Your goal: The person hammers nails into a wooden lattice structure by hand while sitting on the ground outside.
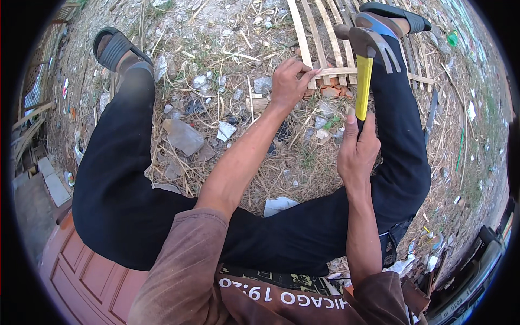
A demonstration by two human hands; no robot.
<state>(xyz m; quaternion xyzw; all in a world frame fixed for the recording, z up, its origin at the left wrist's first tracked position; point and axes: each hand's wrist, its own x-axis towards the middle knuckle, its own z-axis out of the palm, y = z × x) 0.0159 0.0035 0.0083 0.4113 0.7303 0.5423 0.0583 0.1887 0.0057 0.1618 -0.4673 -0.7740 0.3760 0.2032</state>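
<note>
Both hands busy: left (288, 81) apparently pinching a thin wooden slat (346, 71), right (357, 149) gripping yellow-handled claw hammer (364, 76).

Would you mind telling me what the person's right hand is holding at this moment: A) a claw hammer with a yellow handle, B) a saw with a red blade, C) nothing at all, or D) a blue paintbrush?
A: the right hand grips the yellow handle of a claw hammer, raised above the wooden slat frame that the left hand steadies.

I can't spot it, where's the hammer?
In the head view, the yellow-handled hammer is upper right, raised in the right hand, its head above the wooden slat frame that the left hand steadies.
</note>
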